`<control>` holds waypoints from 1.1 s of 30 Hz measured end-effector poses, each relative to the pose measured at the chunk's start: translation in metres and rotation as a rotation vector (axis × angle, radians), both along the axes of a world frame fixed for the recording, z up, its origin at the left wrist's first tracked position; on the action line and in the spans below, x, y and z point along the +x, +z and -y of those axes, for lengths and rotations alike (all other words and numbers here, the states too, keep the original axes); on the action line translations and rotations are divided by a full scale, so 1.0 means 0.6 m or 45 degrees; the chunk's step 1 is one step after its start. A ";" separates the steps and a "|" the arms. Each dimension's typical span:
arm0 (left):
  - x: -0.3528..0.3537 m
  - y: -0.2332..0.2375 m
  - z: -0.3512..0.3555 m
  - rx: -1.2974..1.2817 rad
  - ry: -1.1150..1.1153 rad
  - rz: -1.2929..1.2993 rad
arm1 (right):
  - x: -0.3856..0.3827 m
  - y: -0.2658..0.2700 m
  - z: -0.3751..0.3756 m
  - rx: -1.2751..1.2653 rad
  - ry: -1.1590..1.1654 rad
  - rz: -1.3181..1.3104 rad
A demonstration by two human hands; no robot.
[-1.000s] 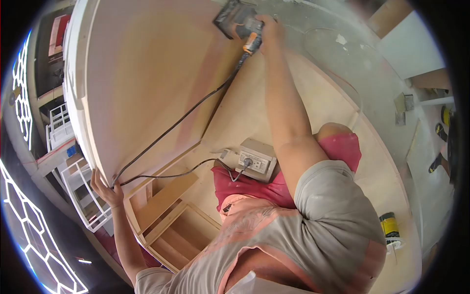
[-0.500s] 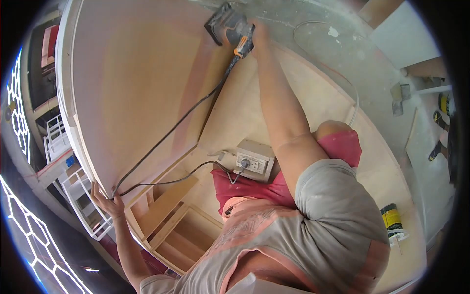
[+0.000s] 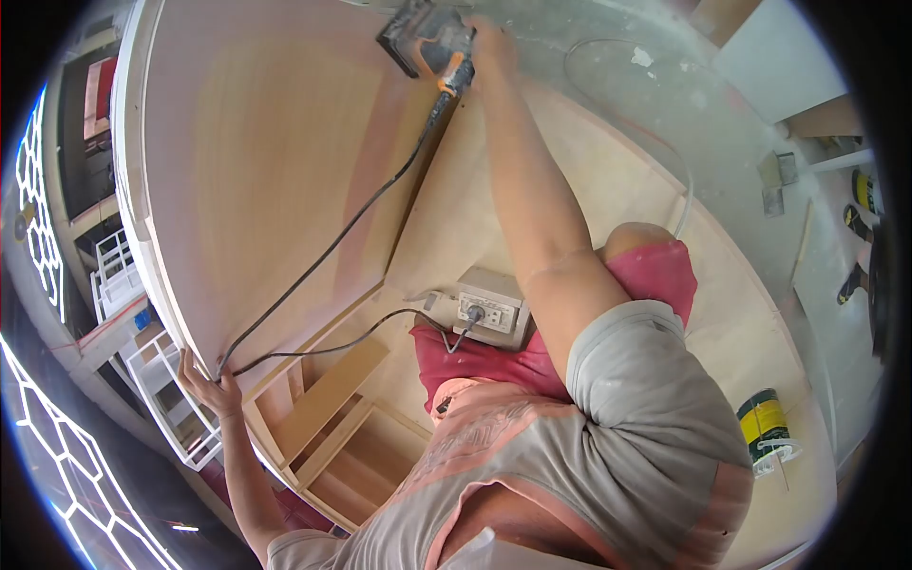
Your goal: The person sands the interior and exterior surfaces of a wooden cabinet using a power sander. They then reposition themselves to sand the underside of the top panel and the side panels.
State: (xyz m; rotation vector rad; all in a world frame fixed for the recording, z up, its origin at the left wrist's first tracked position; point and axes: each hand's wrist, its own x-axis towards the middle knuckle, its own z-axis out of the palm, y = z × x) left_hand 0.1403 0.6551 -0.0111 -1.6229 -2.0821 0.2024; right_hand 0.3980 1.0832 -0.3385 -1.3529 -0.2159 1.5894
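My right hand (image 3: 492, 52) grips the body of a dark electric sander with orange trim (image 3: 439, 46), at arm's length near the top. The sander's pad is against or very close to the wide upright wooden panel (image 3: 275, 161). A black power cord (image 3: 334, 242) runs from the sander down to my left hand (image 3: 211, 385), which holds the cord at the panel's edge with its thumb beside it. From there the cord loops back to a plug in a grey outlet box (image 3: 489, 309) by my lap.
Below the panel is an open wooden compartment frame (image 3: 328, 427). I sit on a pale board (image 3: 731, 304); a black-and-yellow can (image 3: 763, 423) stands on it at right. A thin hose (image 3: 686, 190) crosses the floor. Another person's feet (image 3: 855, 252) show at far right.
My right hand and the sander have shifted slightly left and up along the panel, and the cord has moved with them. My left hand stays at the panel's edge.
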 end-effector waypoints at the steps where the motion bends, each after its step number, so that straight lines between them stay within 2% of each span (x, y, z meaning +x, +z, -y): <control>1: -0.003 0.000 0.000 0.004 0.004 0.007 | 0.007 0.034 -0.008 0.004 0.004 0.007; 4: -0.004 -0.002 0.008 -0.005 0.025 0.007 | 0.023 0.108 -0.013 0.168 0.115 0.193; 5: -0.004 0.000 0.009 -0.009 0.021 0.010 | 0.022 0.102 -0.005 0.162 0.113 0.195; 7: -0.006 -0.001 0.003 0.002 0.000 0.014 | 0.018 0.074 0.014 0.435 0.007 0.224; 8: -0.008 -0.003 0.003 0.007 -0.009 0.010 | 0.009 0.039 0.015 0.440 -0.003 0.222; 10: -0.013 -0.001 0.009 0.000 0.025 -0.007 | -0.014 -0.049 0.002 0.029 0.122 0.017; 11: -0.013 0.000 0.009 0.000 0.022 -0.017 | -0.017 -0.064 0.006 0.029 0.118 0.007; 13: -0.009 -0.001 0.004 0.020 0.005 0.000 | -0.018 -0.072 0.012 -0.256 0.022 -0.413; 19: -0.009 -0.004 0.004 0.029 -0.016 -0.001 | -0.004 -0.009 -0.014 0.050 0.065 -0.190; 22: -0.006 -0.003 0.004 0.034 0.011 0.015 | 0.004 0.006 -0.008 0.053 0.065 -0.188; 25: -0.009 -0.001 0.006 0.025 0.004 -0.011 | -0.082 -0.251 -0.029 0.362 0.063 -0.117; 26: -0.010 -0.001 0.005 0.029 -0.005 0.000 | -0.067 -0.212 -0.015 0.359 0.055 -0.124; 28: -0.007 -0.002 0.003 0.036 -0.013 0.016 | -0.015 -0.087 0.027 -0.279 0.062 -0.405; 32: -0.006 -0.003 0.001 0.033 -0.008 0.016 | -0.029 -0.087 0.006 -0.105 0.052 -0.182; 33: -0.006 -0.003 0.000 0.036 0.009 0.014 | -0.018 -0.059 0.001 0.015 0.060 -0.049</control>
